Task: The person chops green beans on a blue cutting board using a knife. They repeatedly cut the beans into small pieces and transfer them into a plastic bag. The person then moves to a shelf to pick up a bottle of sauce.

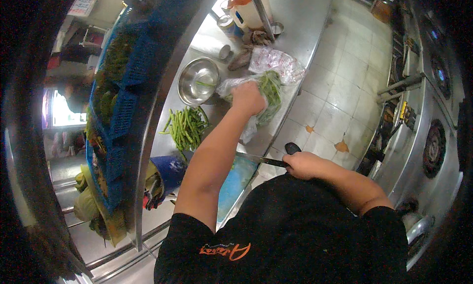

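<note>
My left hand [250,98] is closed at a clear plastic bag [271,97] with green vegetables inside; its fingertips are hidden in the folds. In my right hand [305,164] is a knife [264,160], its blade pointing left over the edge of a blue cutting board [236,186]. A heap of cut green beans [187,128] lies on the steel worktop [297,18], left of my left forearm. Just beyond the heap stands a steel bowl [192,88] with a green piece in it.
Another plastic bag [275,62] with red print, a can [226,22] and a white jug [248,16] sit farther along the worktop. Blue crates [127,73] of produce rest on a shelf at left. A stove [432,147] stands right, across the tiled floor [329,95].
</note>
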`<action>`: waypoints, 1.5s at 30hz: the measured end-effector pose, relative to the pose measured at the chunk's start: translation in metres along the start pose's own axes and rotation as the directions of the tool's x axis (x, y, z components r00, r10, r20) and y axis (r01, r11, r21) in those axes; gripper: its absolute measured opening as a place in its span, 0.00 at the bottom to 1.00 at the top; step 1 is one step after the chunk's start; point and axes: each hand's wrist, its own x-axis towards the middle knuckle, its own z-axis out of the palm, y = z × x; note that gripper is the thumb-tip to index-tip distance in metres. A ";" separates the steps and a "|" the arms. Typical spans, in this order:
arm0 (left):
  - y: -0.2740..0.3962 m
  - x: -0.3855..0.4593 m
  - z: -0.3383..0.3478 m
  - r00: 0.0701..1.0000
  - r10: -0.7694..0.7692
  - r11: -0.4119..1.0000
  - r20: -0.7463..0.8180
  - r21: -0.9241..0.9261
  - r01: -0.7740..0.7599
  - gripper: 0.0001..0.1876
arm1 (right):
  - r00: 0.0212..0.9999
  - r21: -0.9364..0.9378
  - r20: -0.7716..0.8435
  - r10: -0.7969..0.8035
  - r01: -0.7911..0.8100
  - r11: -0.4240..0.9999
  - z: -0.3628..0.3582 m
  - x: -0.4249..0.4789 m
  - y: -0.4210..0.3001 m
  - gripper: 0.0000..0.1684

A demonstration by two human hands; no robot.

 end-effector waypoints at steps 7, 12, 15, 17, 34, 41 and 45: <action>0.012 -0.029 -0.022 0.990 -0.039 0.994 0.133 0.107 0.024 0.25 | 0.991 -0.055 -0.036 -0.133 0.131 0.990 -0.017 0.027 -0.012 0.17; -0.003 -0.037 0.001 0.995 0.008 0.993 -0.098 -0.113 -0.019 0.22 | 0.985 -0.063 -0.031 -0.171 0.169 0.984 -0.029 0.052 -0.025 0.18; -0.008 -0.046 -0.022 0.974 0.001 0.972 -0.228 -0.229 -0.054 0.16 | 0.960 -0.030 -0.170 -0.224 0.222 0.975 -0.022 0.082 -0.020 0.17; -0.001 -0.061 -0.042 0.941 0.078 0.996 -0.331 -0.018 -0.089 0.13 | 0.943 0.018 -0.258 -0.210 0.222 0.975 -0.027 0.100 -0.024 0.19; -0.091 -0.274 -0.070 0.843 -0.291 0.922 -0.453 -0.368 0.120 0.23 | 0.945 0.342 -0.325 -0.020 0.137 0.930 -0.053 0.125 -0.024 0.19; -0.143 -0.403 0.002 0.641 -0.761 0.396 -0.100 -0.854 0.336 0.21 | 0.924 -0.161 0.255 -0.286 0.333 0.929 0.004 0.126 -0.098 0.21; -0.150 -0.412 0.044 0.662 -0.716 0.601 -0.220 -0.678 0.424 0.20 | 0.886 -0.271 0.381 -0.265 0.382 0.884 0.055 0.152 -0.113 0.21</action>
